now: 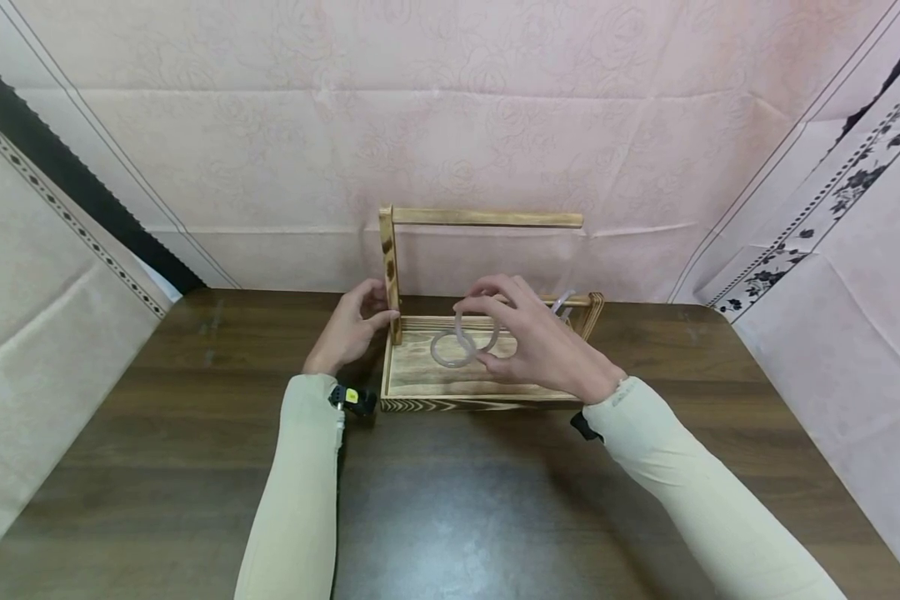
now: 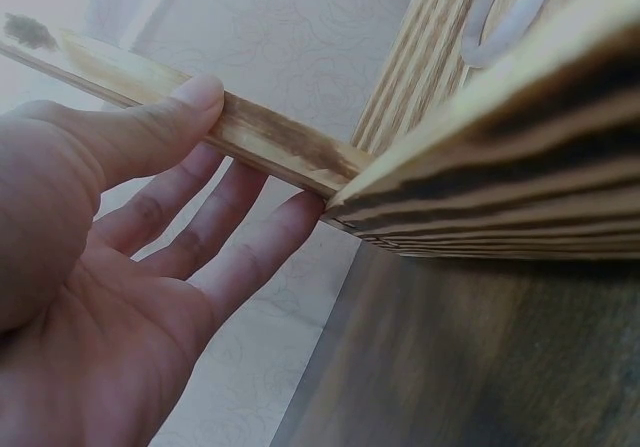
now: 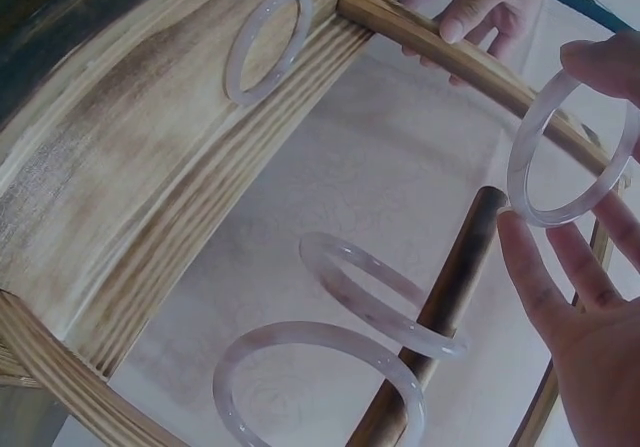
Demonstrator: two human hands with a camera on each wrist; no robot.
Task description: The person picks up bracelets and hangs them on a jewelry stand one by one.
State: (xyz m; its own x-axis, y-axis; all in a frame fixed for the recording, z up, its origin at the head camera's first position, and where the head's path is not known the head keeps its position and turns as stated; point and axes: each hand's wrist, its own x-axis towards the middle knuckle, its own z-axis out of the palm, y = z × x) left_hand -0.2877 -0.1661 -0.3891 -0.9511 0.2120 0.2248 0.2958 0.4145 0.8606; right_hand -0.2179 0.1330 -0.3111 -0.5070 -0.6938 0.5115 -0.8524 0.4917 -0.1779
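A wooden display stand with a shallow tray [image 1: 412,382] stands on the table. My left hand [image 1: 348,329] grips its left upright post [image 2: 270,135], thumb on one side and fingers on the other. My right hand [image 1: 532,337] pinches a pale translucent bangle [image 3: 519,162] between thumb and fingers, above the tray. Close to that bangle in the right wrist view is the free end of a dark lower rod [image 3: 462,252]. Two more bangles hang round this rod, one of them this bangle [image 3: 370,310]. Another loose bangle [image 3: 237,57] lies in the tray.
The stand's top bar [image 1: 487,218] runs above the tray. Cord is wound round the rod's right end [image 1: 596,302]. A dark wooden table [image 1: 195,467] lies beneath, and pale patterned cloth [image 1: 450,150] hangs behind its back edge.
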